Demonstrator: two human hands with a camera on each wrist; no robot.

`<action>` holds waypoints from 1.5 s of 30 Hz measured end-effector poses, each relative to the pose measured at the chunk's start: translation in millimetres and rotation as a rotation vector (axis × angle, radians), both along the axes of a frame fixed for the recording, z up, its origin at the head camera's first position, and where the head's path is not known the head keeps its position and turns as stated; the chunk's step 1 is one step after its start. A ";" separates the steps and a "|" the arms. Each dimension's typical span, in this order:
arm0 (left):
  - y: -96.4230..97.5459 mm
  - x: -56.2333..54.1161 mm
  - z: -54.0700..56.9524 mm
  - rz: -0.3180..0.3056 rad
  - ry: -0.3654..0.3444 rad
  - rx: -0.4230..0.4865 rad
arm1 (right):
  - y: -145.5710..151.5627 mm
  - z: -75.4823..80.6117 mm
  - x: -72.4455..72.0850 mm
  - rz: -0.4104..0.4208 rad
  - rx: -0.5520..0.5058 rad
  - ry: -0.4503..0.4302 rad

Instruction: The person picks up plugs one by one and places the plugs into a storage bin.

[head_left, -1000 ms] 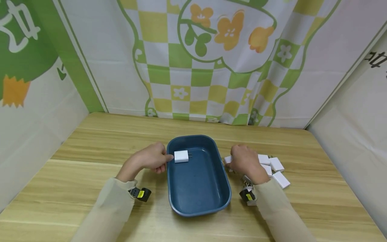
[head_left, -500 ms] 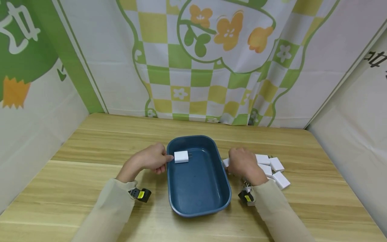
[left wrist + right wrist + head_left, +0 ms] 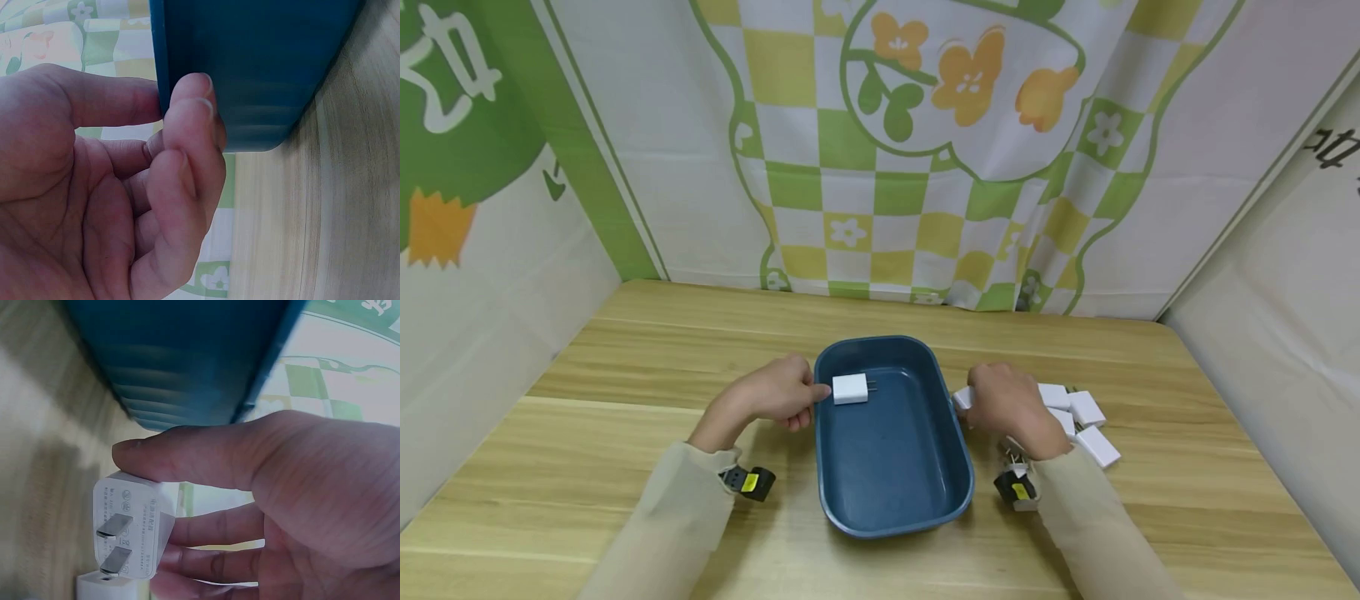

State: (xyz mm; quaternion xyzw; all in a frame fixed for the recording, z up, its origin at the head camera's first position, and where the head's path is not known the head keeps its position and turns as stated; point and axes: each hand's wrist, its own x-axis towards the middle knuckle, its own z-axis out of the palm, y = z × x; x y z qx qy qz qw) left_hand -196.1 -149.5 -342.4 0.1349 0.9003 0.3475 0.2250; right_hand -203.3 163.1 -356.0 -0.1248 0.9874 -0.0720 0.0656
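Observation:
A dark blue plastic bin (image 3: 887,467) stands on the table in the head view. My left hand (image 3: 778,392) pinches its left rim, thumb over the edge and curled fingers against the outer wall, as the left wrist view also shows. Inside the bin, near the far left corner, lies a white charger plug (image 3: 850,388) with its prongs pointing right. Just beyond the right wall, my right hand (image 3: 1009,402) holds another white charger plug (image 3: 134,503) between thumb and fingers. Its two metal prongs and printed face show in the right wrist view.
Several more white charger plugs (image 3: 1097,446) lie in a loose cluster right of the bin, partly hidden under my right hand and wrist. Under everything is a wood-grain table (image 3: 685,350). A checkered, flowered curtain (image 3: 917,200) hangs behind it.
My right hand has shifted slightly left, then a little back to the right, beside the bin's wall. The left hand, the bin and the plug in it have stayed put.

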 end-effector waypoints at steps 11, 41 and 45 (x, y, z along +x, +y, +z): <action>0.4 -0.7 -1.3 -0.003 -0.001 0.007 | 6.6 15.6 7.8 0.000 -0.070 0.053; 0.3 0.4 0.3 0.008 0.001 0.009 | 2.5 48.9 32.9 0.056 -0.120 0.177; 0.0 -0.2 0.0 0.001 0.003 0.008 | 1.1 50.6 36.4 0.062 -0.117 0.197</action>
